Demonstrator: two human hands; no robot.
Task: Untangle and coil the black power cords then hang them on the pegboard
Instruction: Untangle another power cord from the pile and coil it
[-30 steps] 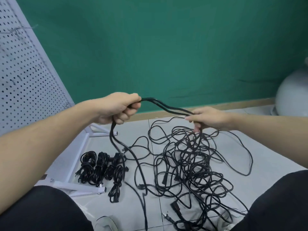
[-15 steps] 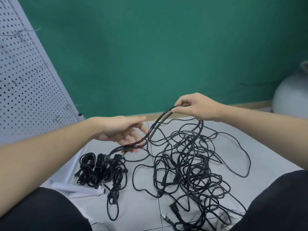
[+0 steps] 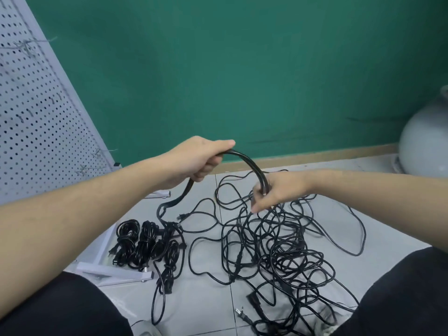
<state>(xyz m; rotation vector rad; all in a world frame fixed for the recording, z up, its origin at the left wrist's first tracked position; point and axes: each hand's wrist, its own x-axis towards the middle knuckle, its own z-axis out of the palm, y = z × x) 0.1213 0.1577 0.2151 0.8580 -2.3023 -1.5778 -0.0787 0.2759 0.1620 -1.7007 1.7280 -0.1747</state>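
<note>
Left hand (image 3: 194, 161), centre of frame: fingers curled tight round a doubled black cord (image 3: 244, 159), thumb laid along the top. Firm grip, no gap visible.

Right hand (image 3: 274, 192), just right of centre and lower: fingers wrapped round the other end of the same arch of cord, knuckles toward camera. Fingertips blurred, so exact finger placement can't be read, but the cord runs into the fist.

Cord btwn the hands forms a short raised arch, several strands side by side. From the left hand the strands drop down-left to the floor, passing toward the coiled bundles (image 3: 145, 241).

Coiled bundles: approx. four, black, lying side by side on the floor at lower left of frame, next to the white stand foot (image 3: 114, 275). One bundle trails a loose loop toward the bottom edge.

Tangled cords (image 3: 278, 246): large loose heap on the tiled floor (image 3: 206, 301), lower centre to lower right, directly under the right hand. Plugs visible near bottom centre.

Pegboard (image 3: 36, 117): white, perforated, upper left of frame, leaning in the view. A few wire hooks on it; no cords seen hanging on the visible part.

Bkgd: green wall (image 3: 242, 69) across top; pale round vessel (image 3: 426, 141) at right edge. Dark trouser legs at both bottom corners.
</note>
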